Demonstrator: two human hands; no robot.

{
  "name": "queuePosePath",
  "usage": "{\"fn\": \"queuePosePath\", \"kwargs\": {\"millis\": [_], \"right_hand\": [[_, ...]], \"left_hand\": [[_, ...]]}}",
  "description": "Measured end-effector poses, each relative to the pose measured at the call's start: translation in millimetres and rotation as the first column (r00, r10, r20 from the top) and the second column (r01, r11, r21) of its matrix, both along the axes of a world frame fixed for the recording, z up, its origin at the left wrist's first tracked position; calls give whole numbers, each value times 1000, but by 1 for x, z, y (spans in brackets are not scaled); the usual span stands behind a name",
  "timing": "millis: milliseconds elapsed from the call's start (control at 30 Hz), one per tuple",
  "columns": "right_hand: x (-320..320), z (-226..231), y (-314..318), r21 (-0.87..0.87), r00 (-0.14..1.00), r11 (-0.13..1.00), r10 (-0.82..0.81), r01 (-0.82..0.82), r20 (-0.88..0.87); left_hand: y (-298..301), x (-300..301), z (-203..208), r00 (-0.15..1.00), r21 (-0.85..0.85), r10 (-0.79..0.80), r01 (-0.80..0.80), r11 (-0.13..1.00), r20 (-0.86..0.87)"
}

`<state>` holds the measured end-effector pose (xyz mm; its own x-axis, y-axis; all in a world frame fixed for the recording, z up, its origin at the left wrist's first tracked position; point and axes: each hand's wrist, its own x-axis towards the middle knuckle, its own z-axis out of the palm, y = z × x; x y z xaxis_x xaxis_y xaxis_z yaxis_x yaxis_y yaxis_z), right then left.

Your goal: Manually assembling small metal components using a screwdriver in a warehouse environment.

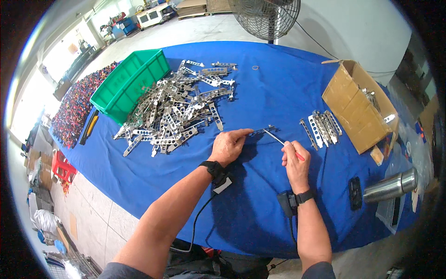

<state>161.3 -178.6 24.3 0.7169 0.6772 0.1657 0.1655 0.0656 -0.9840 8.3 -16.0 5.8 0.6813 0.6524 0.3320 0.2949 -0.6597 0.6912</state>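
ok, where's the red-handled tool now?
Head view, right of centre: the red-handled tool is in the right hand, its tip at the metal strip by the left hand.

Perforated silver metal strips (176, 109), heaped, are blocking passage left-forward of the left hand (229, 146); a green plastic crate (109, 103) is flanking them. A row of similar strips (320, 129) and a brown cardboard box (348, 109) are obstructing the right hand's (294, 159) forward right. Between heap and row, the blue-clothed worktop (281, 88) is offering a lane.
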Motion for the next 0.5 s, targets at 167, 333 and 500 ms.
{"fn": "queuePosePath", "kwargs": {"millis": [167,333,500], "right_hand": [[3,2,-4,-77,999,996,53,-53,2],[5,-2,-2,-66,999,997,42,-41,14],[5,-5,-1,-30,998,998,50,-49,34]], "left_hand": [[-3,2,7,997,-49,28,-32,998,-76],[-3,0,10,997,-64,17,-22,998,-76],[0,1,3,999,-80,14,-18,997,-42]]}}
